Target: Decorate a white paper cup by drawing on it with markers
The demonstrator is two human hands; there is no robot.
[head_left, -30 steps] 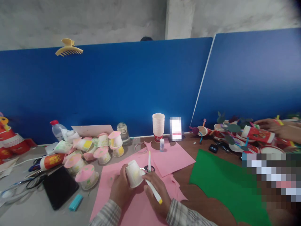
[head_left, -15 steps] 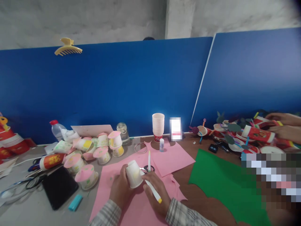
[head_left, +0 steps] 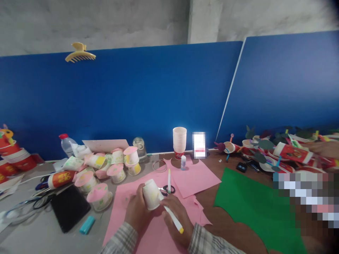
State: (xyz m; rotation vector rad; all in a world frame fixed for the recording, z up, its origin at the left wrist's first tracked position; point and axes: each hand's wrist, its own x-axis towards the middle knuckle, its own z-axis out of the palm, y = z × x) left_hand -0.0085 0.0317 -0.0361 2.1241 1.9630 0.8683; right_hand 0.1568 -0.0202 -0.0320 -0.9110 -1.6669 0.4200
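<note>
A white paper cup (head_left: 152, 194) with faint yellow marks is tilted in my left hand (head_left: 138, 211), whose fingers wrap round its left side. My right hand (head_left: 177, 216) grips a white marker (head_left: 172, 218) with a yellow end; its other end points at the cup's right side. Beneath both hands lies pink paper (head_left: 156, 240). Just behind my right hand, scissors (head_left: 171, 189) and another white marker (head_left: 169, 180) rest on the pink paper. A glue bottle (head_left: 183, 163) stands further back, near a stack of white cups (head_left: 179, 141).
Decorated cups with pink brims (head_left: 99, 195) crowd the left, beside a black tablet (head_left: 70, 208) and a teal marker cap (head_left: 87, 225). Green paper (head_left: 246, 201) lies right. Red cups (head_left: 291, 153) fill the far right, where another person's hand (head_left: 327, 150) reaches in. A blue partition (head_left: 132, 95) stands behind.
The view has shifted slightly, moving most things a little to the right. At the far right, the other person's hands have moved, and one remains visible. My hands keep their holds.
</note>
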